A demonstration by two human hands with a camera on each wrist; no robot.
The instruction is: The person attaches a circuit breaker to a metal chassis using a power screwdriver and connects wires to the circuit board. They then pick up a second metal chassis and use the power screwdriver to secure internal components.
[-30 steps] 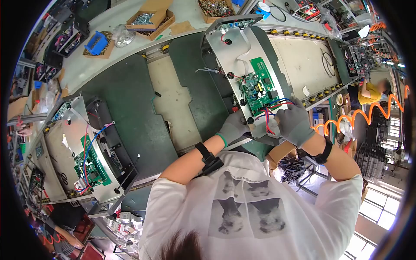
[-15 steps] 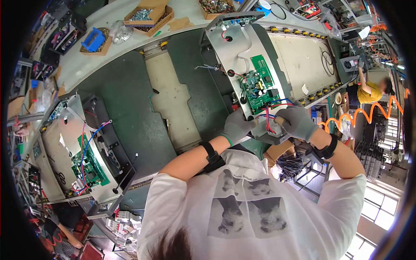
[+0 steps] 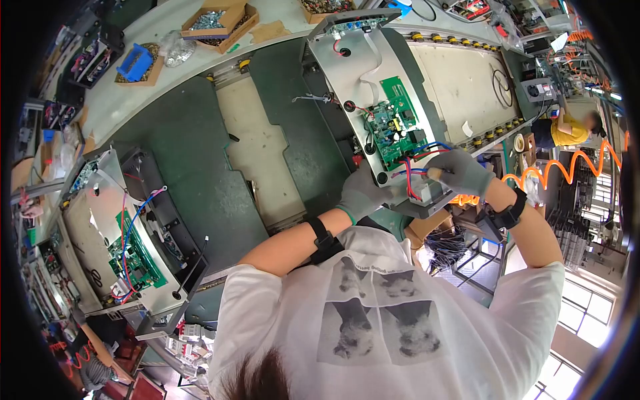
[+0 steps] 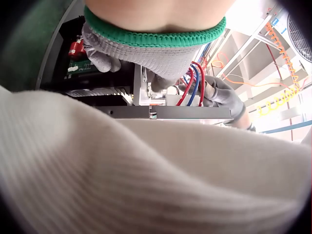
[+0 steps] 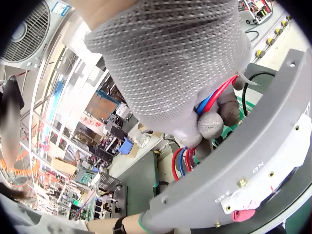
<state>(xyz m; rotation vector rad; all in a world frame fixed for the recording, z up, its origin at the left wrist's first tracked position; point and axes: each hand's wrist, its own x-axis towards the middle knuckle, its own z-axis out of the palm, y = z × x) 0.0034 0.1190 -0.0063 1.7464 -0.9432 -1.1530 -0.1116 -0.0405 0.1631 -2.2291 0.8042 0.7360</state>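
R grip (image 3: 461, 175): fingers curled round red & blue wires (image 3: 410, 179), which run thru the glove and come out below the fingers. L grip (image 3: 365, 193), just left of R grip, clamped on near end of metal plate (image 3: 339, 63), fingers curled down one side into the dark case, thumb on other side. Grey end panel (image 3: 427, 205) lies right under both grips, nr the person's body, w/ wire ends looping down beside it.

Open unit, i.e. the task's thing: case + plate, directly ahead of the grips, plate on top. Green circuit board (image 3: 393, 130) on plate, just beyond the wires; white ribbon cable (image 3: 379, 63) further up, small far-end board (image 3: 353, 27) at plate's far end.

Left of L grip: green mats (image 3: 183, 140), then 2nd open unit (image 3: 123, 200) w/ own board, red & blue wires. Right-ahead of R grip: black cable loop (image 3: 501, 88).

Far ahead-left of L grip, on table (image 3: 110, 110): blue bin (image 3: 135, 63), clear plastic bag (image 3: 177, 50), cardboard box (image 3: 230, 37) w/ small metal parts. Well right of R grip: orange coiled hose (image 3: 570, 163), then person in yellow (image 3: 567, 131).
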